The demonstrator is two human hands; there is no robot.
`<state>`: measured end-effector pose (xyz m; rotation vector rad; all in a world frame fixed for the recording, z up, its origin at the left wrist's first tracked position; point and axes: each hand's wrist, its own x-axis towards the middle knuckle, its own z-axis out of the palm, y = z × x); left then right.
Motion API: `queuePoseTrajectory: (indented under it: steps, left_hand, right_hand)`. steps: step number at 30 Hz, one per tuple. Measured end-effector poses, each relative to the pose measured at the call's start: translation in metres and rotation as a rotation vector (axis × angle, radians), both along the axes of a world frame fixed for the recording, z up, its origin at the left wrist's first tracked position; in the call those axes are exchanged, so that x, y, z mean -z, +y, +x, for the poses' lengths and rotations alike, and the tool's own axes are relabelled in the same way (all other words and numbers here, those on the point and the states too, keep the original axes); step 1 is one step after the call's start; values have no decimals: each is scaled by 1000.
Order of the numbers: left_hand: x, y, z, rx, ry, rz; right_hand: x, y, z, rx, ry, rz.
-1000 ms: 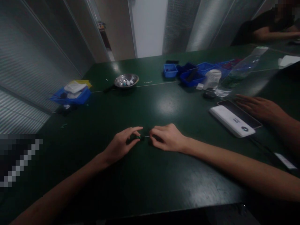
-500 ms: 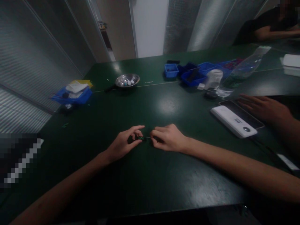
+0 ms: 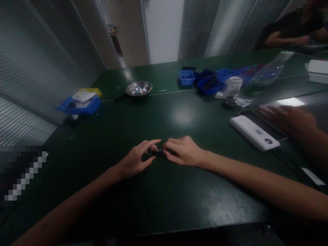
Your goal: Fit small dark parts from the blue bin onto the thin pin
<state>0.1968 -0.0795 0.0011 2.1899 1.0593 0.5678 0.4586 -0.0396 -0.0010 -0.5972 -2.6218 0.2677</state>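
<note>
My left hand is curled around a small dark piece with bright green spots, perhaps a little circuit board. Its index finger reaches out over the piece and the thumb lies below. Fingers of my right hand are pinched on a thin shiny metal pin, which points left toward the piece. Most of whatever the right hand grips is hidden by its fingers. Both hands rest low over the dark green table, close together. Whether the pin touches the piece I cannot tell.
A metal pan holds small white items. Blue bins stand at the back, near a tilted clear bottle. To the right lie a white power bank and a phone, with another person's hand beside them.
The green-spotted piece has shifted left, deeper into my left hand, whose index finger now reaches further right. My right hand has barely moved. The neighbour's hand has shifted slightly, and a bright surface shows behind it.
</note>
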Motion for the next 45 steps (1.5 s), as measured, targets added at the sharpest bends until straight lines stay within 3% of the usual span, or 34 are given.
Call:
queuePoseTrajectory:
  steps: [5, 8, 12, 17, 21, 24, 29, 33, 39, 42, 45]
  left_hand:
    - [-2, 7, -15, 45, 16, -62]
    - [-3, 21, -34, -21, 55, -28]
    - [-5, 48, -79, -234, 157, 30]
    - [-1, 73, -159, -557, 240, 100]
    - [4, 78, -215, -755, 330, 109]
    - [4, 75, -240, -820, 368, 109]
    - [-2, 72, -262, -795, 346, 3]
    - [-3, 72, -277, -831, 448, -81]
    - [-2, 74, -285, -800, 665, 39]
    - [-3, 74, -285, -726, 706, 96]
    - [-4, 72, -286, -755, 734, 116]
  right_hand:
    - [-1, 0, 1, 18, 2, -24]
    - [0, 0, 1, 13, 0, -38]
    - [0, 0, 1, -1, 7, -55]
    - [-1, 1, 2, -1, 7, -46]
    - [-1, 0, 1, 0, -5, -62]
    - [-1, 0, 1, 6, -17, -71]
    - [-1, 0, 1, 8, -16, -52]
    - [0, 0, 0, 15, -16, -46]
    - [1, 0, 0, 11, -6, -52]
    - [1, 0, 0, 12, -2, -44]
    - [1, 0, 1, 9, -3, -41]
